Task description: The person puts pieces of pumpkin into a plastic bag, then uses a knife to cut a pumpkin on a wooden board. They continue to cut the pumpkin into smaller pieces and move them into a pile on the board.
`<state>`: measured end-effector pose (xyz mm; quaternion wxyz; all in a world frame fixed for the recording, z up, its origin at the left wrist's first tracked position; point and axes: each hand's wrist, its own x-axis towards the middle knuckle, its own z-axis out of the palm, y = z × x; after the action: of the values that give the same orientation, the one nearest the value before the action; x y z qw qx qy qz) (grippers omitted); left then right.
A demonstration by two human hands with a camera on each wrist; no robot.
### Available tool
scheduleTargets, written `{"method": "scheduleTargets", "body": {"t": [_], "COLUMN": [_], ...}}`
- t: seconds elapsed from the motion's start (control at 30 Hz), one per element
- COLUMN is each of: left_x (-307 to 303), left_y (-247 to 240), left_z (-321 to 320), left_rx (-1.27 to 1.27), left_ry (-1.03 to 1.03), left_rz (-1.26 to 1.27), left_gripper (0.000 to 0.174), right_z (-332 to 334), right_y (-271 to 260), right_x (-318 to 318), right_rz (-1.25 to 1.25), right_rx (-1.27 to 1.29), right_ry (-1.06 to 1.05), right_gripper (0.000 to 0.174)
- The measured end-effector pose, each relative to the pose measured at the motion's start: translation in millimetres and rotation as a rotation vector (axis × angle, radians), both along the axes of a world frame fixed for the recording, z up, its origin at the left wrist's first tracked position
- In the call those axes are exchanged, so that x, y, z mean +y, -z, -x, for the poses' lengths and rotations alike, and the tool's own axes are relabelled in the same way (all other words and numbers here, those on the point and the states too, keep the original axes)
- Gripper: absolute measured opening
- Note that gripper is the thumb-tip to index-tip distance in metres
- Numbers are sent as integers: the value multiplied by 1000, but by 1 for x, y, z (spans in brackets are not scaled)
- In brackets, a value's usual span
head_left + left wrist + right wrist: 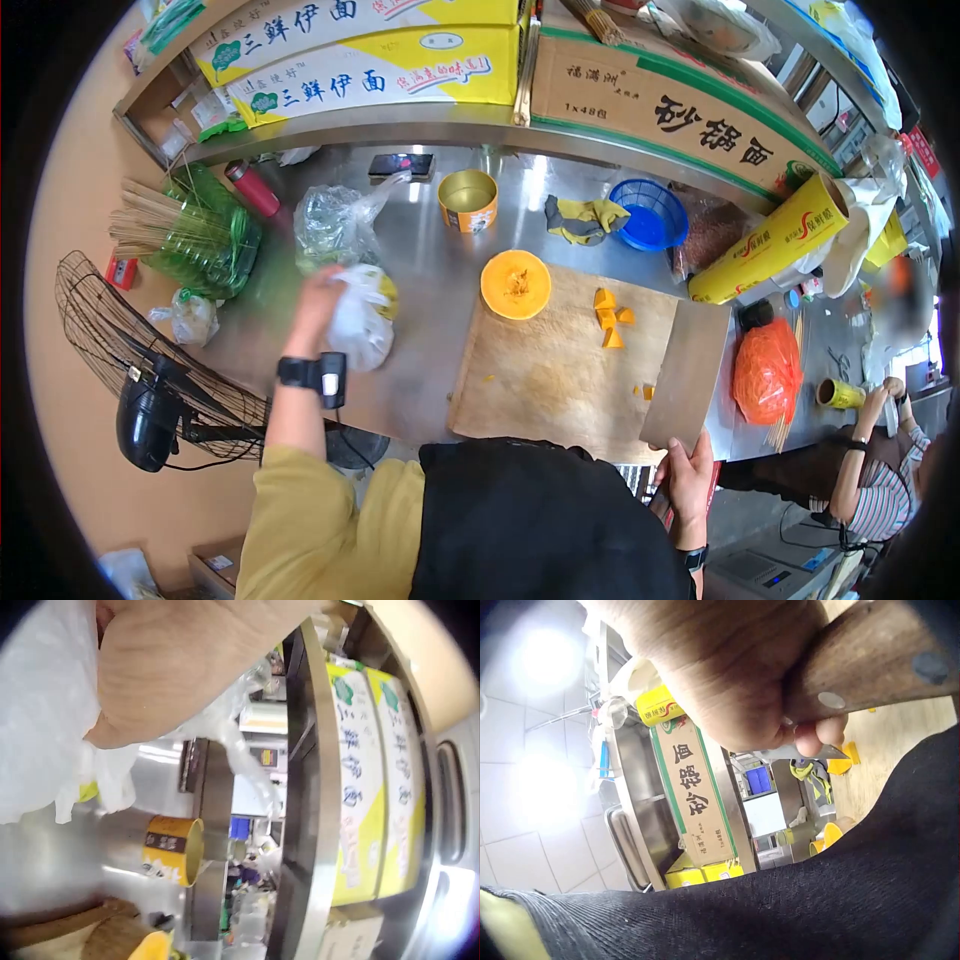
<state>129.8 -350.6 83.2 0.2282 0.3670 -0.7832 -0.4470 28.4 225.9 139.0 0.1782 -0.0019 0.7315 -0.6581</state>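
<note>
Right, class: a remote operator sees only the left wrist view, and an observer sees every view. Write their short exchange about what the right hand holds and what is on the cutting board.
Operator: My left wrist view shows the left hand at a white bag. What does the right hand hold?
Observer: A broad knife, gripped by its wooden handle.
Operator: Only a bit of the cutting board shows here. Are there small pieces on it?
Observer: Yes, the head view shows a cluster of orange chunks, to the right of the cut pumpkin.
</note>
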Motion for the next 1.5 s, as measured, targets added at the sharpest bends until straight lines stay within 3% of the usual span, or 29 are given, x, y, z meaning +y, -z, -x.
{"method": "scheduleTargets", "body": {"t": [0.07,0.13,0.23,0.33,0.37,0.4,0.47,0.5,0.57,0.6,0.63,0.77,0.9,1.0,1.13,1.27,1.4,1.5], "left_x": [8,2,12,87,109,123,147,158,183,190,194,202,205,207,227,273,281,251], "left_y": [-60,-79,-81,-87,-88,-74,-28,-4,30,43,52,64,62,54,62,34,32,59], "left_z": [-19,-41,-45,-17,-11,-6,5,11,24,27,31,44,57,80,125,162,166,154], "left_rx": [137,196,-26,-134,-143,-107,-43,-19,-35,-61,-90,-190,-301,-266,-306,-265,-186,-160], "left_ry": [-14,-16,-12,-186,-129,12,405,651,898,913,927,982,1065,1156,1148,1178,1109,1029], "left_rz": [34,48,329,1058,1024,981,828,718,504,489,478,481,612,456,-178,-475,-664,-327], "left_gripper": [16,15,18,27,37,37,35,33,26,24,22,12,12,13,10,8,12,15], "right_z": [1,3,5,1,0,-1,-6,-8,-10,-10,-11,-14,-21,-27,-32,-44,-56,-53], "right_y": [0,-2,-2,5,12,21,15,27,48,49,45,68,70,27,52,85,62,35], "right_x": [1,0,-3,1,8,17,15,20,27,25,23,53,74,62,82,98,100,83], "right_rz": [-23,-35,-58,-122,-193,-264,-451,-474,-559,-619,-676,-664,-642,-547,-661,-719,-634,-626], "right_rx": [4,16,-20,-36,-44,-51,81,160,293,348,231,28,77,-144,55,82,75,48], "right_ry": [-1,-15,-59,-69,-118,-160,-292,-370,-511,-576,-575,-370,-114,-88,-351,-143,-53,-206], "right_gripper": [32,31,29,24,30,36,15,14,14,15,20,21,19,19,23,22,19,15]}}
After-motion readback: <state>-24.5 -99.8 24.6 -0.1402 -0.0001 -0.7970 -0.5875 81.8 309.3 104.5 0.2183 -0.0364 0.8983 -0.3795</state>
